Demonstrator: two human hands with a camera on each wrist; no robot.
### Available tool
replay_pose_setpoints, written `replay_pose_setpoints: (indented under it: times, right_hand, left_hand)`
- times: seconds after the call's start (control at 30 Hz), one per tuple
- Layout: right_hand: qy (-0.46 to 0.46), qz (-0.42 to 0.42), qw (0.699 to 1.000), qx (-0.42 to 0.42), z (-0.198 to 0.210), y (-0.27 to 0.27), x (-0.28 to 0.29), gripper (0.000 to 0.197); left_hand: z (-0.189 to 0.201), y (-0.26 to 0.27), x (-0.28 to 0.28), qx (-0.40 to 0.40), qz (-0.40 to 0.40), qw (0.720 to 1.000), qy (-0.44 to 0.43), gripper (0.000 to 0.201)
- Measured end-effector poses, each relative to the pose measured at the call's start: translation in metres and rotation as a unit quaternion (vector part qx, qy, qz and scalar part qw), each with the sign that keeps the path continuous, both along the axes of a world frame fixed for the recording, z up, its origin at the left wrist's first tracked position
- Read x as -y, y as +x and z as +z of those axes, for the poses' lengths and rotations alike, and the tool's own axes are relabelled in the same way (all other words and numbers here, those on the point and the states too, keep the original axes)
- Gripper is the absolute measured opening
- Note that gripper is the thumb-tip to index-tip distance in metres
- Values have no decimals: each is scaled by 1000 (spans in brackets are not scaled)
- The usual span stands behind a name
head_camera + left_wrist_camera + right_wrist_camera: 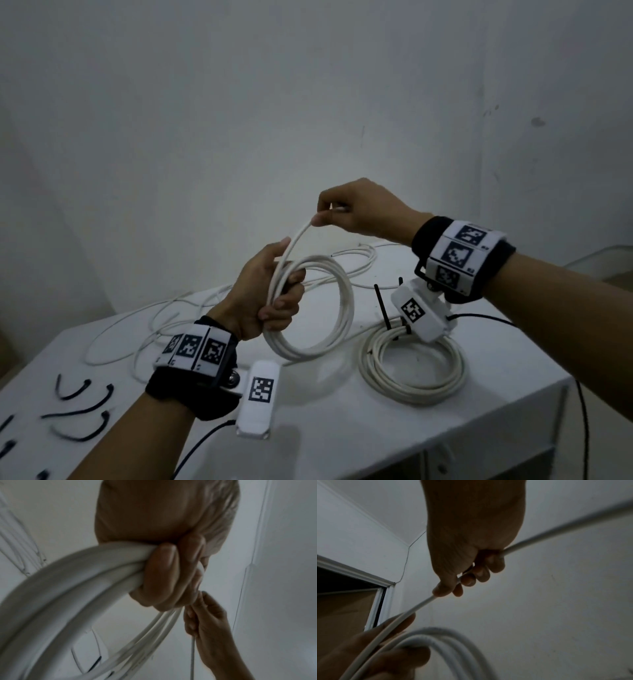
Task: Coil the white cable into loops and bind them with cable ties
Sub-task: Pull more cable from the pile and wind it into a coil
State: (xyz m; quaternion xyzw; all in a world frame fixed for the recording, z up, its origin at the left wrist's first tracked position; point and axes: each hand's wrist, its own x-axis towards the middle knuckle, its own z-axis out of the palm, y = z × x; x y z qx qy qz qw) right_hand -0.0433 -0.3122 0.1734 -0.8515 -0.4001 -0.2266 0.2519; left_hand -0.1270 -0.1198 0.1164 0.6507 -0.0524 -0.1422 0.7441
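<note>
White tabletop (342, 428) beneath 2 hands coiling cable.
Left hand (263, 294) grips round white cable loops (318, 308); right hand (359, 209) pinches the free strand.

Left hand (265, 294) fisted, thumb up (wrist low); right hand (356, 209) raised above it, thumb and fingers pinched, knuckles up.

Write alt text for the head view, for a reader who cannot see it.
The left hand grips a coil of white cable above a white table, while the right hand pinches its free strand higher up. A tied coil lies to the right; black ties lie at left.
</note>
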Motion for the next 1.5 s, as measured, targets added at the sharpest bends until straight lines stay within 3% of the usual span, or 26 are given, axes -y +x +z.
replay_pose_setpoints:
  times: [0.1, 0.23, 0.3, 0.4, 0.47, 0.57, 0.67, 0.73, 0.8, 0.9, 0.93, 1.0, 1.1, 1.2, 1.23, 1.27, 1.4, 1.43, 1.5]
  right_hand:
    - [-6, -12, 999, -53, -13, 3, -4, 29]
    - [60, 19, 980, -189, -40, 4, -2, 18]
    - [90, 34, 966, -238, -54, 1, 3, 13]
    - [120, 93, 945, -290, -74, -12, 7, 22]
    - [135, 128, 935, -301, -85, -21, 5, 23]
    - [116, 155, 942, -274, -95, -29, -2, 16]
    - [1, 166, 967, -193, -96, -37, -8, 22]
    - [-56, 156, 984, -68, -98, -38, -11, 25]
    - [-25, 142, 988, 47, -102, -39, -11, 24]
    - [35, 129, 980, 147, -111, -39, -14, 32]
    - [41, 116, 980, 159, -113, -40, -17, 34]
    - [71, 84, 983, 148, -117, -41, -23, 35]
    - [203, 67, 976, 49, -120, -49, -30, 36]
    - [358, 83, 918, -151, -126, -67, -43, 16]
    - [402, 99, 881, -229, -128, -72, -47, 5]
    - [440, 122, 838, -298, -128, -79, -50, 7]
    - [540, 242, 621, -514, -122, -95, -54, 23]
    - [548, 251, 584, -544, -120, -99, -54, 20]
    - [560, 246, 547, -571, -116, -103, -56, 10]
  left_hand:
    - [5, 0, -9, 23, -31, 997, -68, 44]
    - [13, -3, -22, 64, -44, 987, -138, 39]
    - [16, 2, -36, 72, -53, 976, -199, 33]
    - [21, 6, -58, 60, -118, 944, -301, 41]
    - [25, 7, -63, 81, -77, 946, -303, 34]
    - [26, 2, -56, 130, 33, 960, -246, 28]
    - [26, 0, -45, 140, 74, 957, -243, 28]
    - [25, -2, -42, 138, 67, 954, -257, 28]
    - [22, -1, -43, 133, 59, 954, -264, 28]
    - [15, 5, -50, 90, -70, 931, -347, 27]
    - [14, 6, -50, 79, -105, 920, -368, 32]
    - [16, 6, -52, 94, -96, 924, -357, 42]
    - [15, 9, -48, 84, -120, 918, -367, 34]
    - [15, 4, -40, 91, -19, 929, -359, 33]
    - [16, 2, -35, 100, 20, 934, -343, 36]
    - [17, 1, -30, 113, 61, 939, -318, 38]
    - [15, -2, -24, 135, 114, 948, -263, 39]
    - [14, -2, -25, 134, 114, 950, -257, 39]
    - [11, -3, -25, 131, 109, 954, -248, 38]
